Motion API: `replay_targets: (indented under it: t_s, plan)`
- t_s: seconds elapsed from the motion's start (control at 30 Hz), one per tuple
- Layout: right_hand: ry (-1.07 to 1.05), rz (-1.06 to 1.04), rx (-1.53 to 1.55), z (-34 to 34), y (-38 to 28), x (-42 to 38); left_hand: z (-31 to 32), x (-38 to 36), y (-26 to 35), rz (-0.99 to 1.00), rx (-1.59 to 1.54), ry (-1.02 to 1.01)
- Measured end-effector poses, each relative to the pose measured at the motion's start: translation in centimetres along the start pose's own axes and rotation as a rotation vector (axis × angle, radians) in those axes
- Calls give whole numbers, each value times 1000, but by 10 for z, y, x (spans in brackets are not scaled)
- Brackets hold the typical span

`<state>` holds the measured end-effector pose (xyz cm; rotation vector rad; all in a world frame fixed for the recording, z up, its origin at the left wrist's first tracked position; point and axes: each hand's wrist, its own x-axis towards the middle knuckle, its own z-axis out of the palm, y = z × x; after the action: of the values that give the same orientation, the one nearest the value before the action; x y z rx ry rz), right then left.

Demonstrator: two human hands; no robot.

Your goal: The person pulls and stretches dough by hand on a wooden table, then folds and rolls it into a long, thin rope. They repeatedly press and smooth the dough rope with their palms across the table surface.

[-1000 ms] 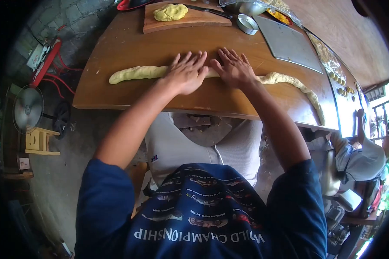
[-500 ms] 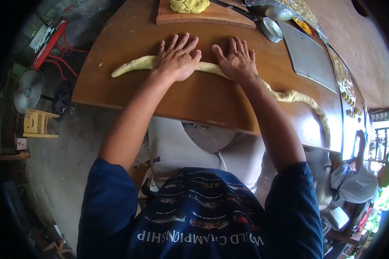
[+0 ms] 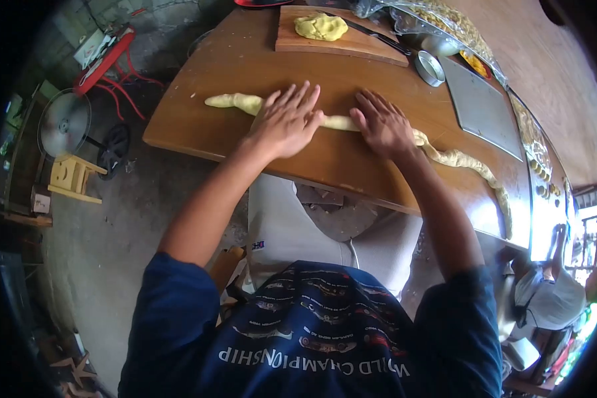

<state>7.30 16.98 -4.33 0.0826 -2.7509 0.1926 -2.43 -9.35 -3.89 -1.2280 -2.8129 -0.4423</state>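
Note:
A long pale yellow dough rope (image 3: 458,158) lies across the brown wooden table (image 3: 245,139), its right part lumpy and curving down toward the table's edge. My left hand (image 3: 288,123) lies flat on the rope left of centre, fingers apart. Further right, my right hand (image 3: 385,126) rests palm down on the same rope, its fingers stretched out. A smooth stretch of dough shows between the two hands, and a tapered end sticks out left of my left hand.
At the back, a wooden board (image 3: 292,41) holds a yellow dough lump (image 3: 321,27) and a knife (image 3: 378,36). Right of it are a round metal tin (image 3: 430,68) and a grey tray (image 3: 481,106). Another person (image 3: 552,295) is at the lower right.
The view has shifted, so the table appears further right and lower. My hands have moved slightly closer together on the rope, and the left part of the dough looks straighter.

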Motion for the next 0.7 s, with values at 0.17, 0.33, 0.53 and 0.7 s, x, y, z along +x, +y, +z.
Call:
replay_targets:
  t_s: [0.17,0.33,0.53,0.7]
  plan:
    - [-228,91,9,-19,-31,-6,-28,-35,-43,-112,165,28]
    - [-242,171,91,23,-123,58,-24,-8,-70,-243,136,3]
    - [-164,276,-25,51,-96,113,-12,14,-108,-235,207,133]
    - [8,186,-25,63,-83,127,-14,44,-143,-314,151,215]
